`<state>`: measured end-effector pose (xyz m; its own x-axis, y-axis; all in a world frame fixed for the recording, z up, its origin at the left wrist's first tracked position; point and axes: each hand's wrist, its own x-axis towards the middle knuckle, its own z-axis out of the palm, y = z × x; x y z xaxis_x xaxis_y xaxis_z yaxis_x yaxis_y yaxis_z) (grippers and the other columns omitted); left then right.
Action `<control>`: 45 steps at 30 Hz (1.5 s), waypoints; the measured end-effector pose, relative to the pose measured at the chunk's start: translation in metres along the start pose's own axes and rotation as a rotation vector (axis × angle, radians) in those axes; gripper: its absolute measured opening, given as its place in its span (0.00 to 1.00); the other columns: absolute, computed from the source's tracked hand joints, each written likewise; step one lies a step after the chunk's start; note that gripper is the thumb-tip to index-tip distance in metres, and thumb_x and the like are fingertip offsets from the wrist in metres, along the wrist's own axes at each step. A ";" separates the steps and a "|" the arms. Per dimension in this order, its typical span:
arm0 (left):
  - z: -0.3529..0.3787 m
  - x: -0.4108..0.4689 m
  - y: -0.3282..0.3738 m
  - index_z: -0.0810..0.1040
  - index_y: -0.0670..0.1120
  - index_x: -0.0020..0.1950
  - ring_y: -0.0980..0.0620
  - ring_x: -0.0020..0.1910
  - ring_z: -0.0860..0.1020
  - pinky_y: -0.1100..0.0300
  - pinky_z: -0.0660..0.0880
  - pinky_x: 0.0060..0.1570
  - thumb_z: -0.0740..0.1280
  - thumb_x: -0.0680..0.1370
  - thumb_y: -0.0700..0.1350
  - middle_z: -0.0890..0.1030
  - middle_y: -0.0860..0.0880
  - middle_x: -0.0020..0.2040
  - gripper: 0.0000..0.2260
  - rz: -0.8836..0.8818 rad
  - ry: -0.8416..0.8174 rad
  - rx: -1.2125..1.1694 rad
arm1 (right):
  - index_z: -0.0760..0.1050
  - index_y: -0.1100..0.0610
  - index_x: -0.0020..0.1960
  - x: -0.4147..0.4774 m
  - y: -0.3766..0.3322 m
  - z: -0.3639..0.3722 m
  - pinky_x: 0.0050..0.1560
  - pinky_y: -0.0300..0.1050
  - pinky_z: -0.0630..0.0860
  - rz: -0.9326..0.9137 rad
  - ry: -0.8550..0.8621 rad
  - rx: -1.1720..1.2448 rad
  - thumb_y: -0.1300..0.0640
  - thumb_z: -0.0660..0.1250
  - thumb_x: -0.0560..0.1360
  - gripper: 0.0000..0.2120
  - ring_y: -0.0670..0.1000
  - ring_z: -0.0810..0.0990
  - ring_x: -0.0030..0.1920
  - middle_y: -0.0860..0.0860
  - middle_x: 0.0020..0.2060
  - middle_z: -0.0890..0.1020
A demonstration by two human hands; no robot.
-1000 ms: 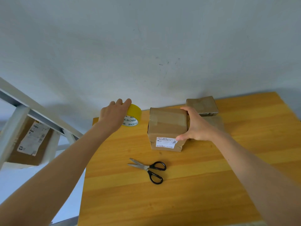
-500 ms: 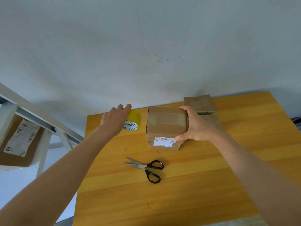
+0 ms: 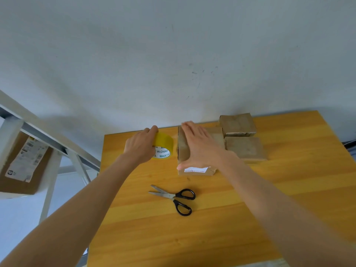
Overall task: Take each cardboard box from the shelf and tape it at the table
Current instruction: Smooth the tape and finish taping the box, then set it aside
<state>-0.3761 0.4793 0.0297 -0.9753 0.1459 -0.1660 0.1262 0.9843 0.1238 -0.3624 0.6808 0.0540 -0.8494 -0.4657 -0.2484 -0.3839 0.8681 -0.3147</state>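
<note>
At the far edge of the table (image 3: 240, 218) sits the cardboard box (image 3: 183, 151), label toward the person; the right hand (image 3: 200, 145) lies flat across its top, fingers straight; the left hand (image 3: 139, 146), at the box's nine o'clock, curls its fingers over the yellow tape roll (image 3: 164, 144), gripping it. To my eye the top wants pinning shut while the tape's free end is drawn across the seam; scissors (image 3: 174, 197) wait at six o'clock, two more boxes (image 3: 245, 149) at two.

Right hand (image 3: 200, 145) leaves the box's (image 3: 183, 153) right side, now lies flat across its top, fingers straight. Left hand (image 3: 140, 145) grips tape roll (image 3: 164, 144), drawn closer beside box.
</note>
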 end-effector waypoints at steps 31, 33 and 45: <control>-0.072 -0.014 -0.055 0.73 0.56 0.65 0.52 0.53 0.74 0.55 0.74 0.53 0.70 0.68 0.67 0.79 0.54 0.56 0.29 0.118 -0.113 0.004 | 0.54 0.57 0.75 0.021 -0.029 -0.009 0.69 0.48 0.67 -0.037 0.057 0.294 0.39 0.81 0.58 0.56 0.49 0.65 0.66 0.49 0.68 0.60; -0.070 -0.010 -0.048 0.72 0.57 0.67 0.51 0.59 0.74 0.54 0.73 0.57 0.71 0.67 0.67 0.78 0.54 0.60 0.31 0.137 -0.101 -0.049 | 0.53 0.56 0.76 0.021 -0.020 -0.008 0.70 0.48 0.66 -0.021 0.036 0.326 0.41 0.81 0.59 0.56 0.48 0.64 0.67 0.48 0.70 0.59; -0.050 0.008 0.007 0.69 0.55 0.71 0.48 0.66 0.71 0.51 0.68 0.63 0.63 0.74 0.67 0.74 0.51 0.68 0.28 0.194 -0.128 -0.081 | 0.51 0.52 0.79 -0.003 0.032 0.009 0.66 0.39 0.59 0.083 0.169 0.393 0.51 0.77 0.69 0.48 0.48 0.61 0.74 0.48 0.76 0.58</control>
<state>-0.3925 0.4827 0.0786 -0.9026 0.3476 -0.2539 0.2884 0.9263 0.2426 -0.3689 0.7084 0.0367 -0.9314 -0.3340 -0.1446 -0.1725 0.7549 -0.6327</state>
